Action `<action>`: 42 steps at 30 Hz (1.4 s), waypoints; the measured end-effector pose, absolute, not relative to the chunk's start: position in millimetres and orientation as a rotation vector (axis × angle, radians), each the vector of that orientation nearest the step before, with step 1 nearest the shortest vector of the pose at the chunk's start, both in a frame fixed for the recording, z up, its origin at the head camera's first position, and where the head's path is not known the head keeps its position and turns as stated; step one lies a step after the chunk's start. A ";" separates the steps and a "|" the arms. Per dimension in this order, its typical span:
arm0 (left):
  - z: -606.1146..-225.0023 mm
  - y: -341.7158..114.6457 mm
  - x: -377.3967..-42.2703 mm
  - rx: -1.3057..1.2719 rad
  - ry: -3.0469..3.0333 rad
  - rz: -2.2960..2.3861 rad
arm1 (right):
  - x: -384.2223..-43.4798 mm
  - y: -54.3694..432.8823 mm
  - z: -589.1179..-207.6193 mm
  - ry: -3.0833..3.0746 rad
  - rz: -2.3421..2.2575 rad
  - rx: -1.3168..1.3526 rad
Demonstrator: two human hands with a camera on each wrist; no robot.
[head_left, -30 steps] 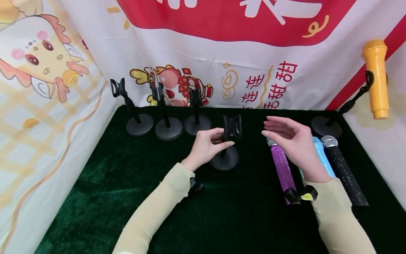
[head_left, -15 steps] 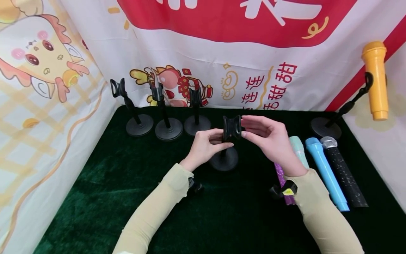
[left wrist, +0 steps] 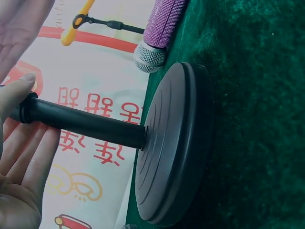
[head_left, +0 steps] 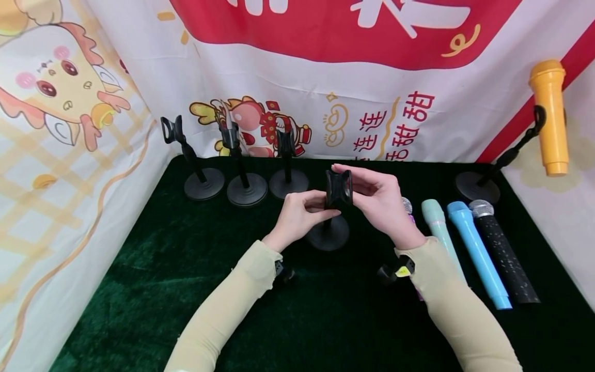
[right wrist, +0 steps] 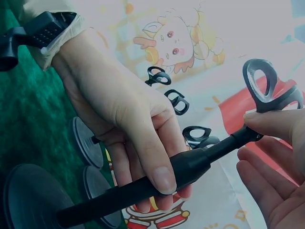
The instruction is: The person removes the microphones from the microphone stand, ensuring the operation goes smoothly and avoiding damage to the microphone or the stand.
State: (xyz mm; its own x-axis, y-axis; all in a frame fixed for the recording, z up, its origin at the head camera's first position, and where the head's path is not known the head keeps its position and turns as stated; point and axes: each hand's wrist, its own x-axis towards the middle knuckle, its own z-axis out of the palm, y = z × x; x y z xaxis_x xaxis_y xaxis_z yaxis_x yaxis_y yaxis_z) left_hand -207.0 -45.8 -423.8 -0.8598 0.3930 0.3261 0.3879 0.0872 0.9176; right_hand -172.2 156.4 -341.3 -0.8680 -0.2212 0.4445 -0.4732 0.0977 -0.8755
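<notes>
A black tabletop microphone stand (head_left: pixel 329 235) stands on its round base in the middle of the green cloth. My left hand (head_left: pixel 297 214) grips its pole, thumb on the near side and fingers behind, as the right wrist view shows. At the top, my right hand (head_left: pixel 378 206) pinches the neck just below the microphone clip (right wrist: pixel 267 86), thumb against it. The clip holds no microphone. Behind my right forearm, a purple glittery microphone (left wrist: pixel 164 21) lies mostly hidden in the head view.
Three more black stands (head_left: pixel 248 189) with bare clips stand at the back left. Mint (head_left: pixel 437 222), light blue (head_left: pixel 479 253) and black speckled (head_left: pixel 504 253) microphones lie at the right. A yellow microphone (head_left: pixel 550 124) sits in a stand at the back right, near the printed cloth wall.
My right hand has moved left from above the microphones to the top of the stand and taken hold there. The left hand keeps its grip on the pole, almost still.
</notes>
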 end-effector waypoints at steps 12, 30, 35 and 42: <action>-424.7 -45.7 -207.4 0.858 2.322 1.952 | -180.5 153.0 -344.0 -2.196 1.769 0.687; -424.6 -44.5 -207.3 0.859 2.339 1.950 | -184.2 155.3 -344.7 -2.217 1.687 0.723; -425.0 -45.0 -207.1 0.853 2.318 1.958 | -183.5 154.9 -345.7 -2.216 1.705 0.721; -426.0 -45.1 -207.0 0.847 2.309 1.961 | -179.2 153.2 -343.3 -2.215 1.667 0.715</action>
